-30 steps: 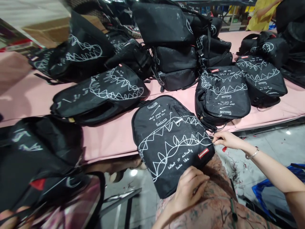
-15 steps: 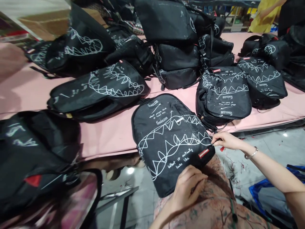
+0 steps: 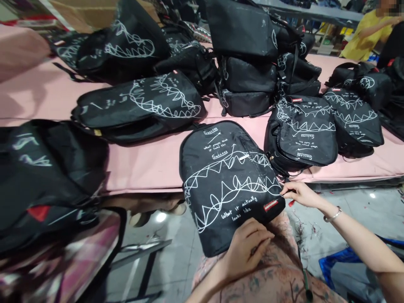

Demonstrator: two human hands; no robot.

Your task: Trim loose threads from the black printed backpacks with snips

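A black backpack (image 3: 217, 202) with white scribbled lines and lettering lies front up, its top on the pink table edge and its bottom over my lap. My left hand (image 3: 248, 244) is closed at the backpack's lower edge, fingers bent and pressed together. Thumb and forefinger of my right hand (image 3: 298, 195) pinch at the backpack's right side, beside a small red label (image 3: 270, 205). What lies between those fingertips is too small to make out.
More printed backpacks lie along the pink table (image 3: 135, 168): a long one (image 3: 139, 103), a stack (image 3: 246, 75) and one at right (image 3: 306, 134). Another black bag (image 3: 50, 168) is close at left. A person in yellow (image 3: 366, 35) is at the back right.
The view has shifted, so the table and bags sit slightly differently in it. Both hands keep their places at the backpack, with little visible movement.
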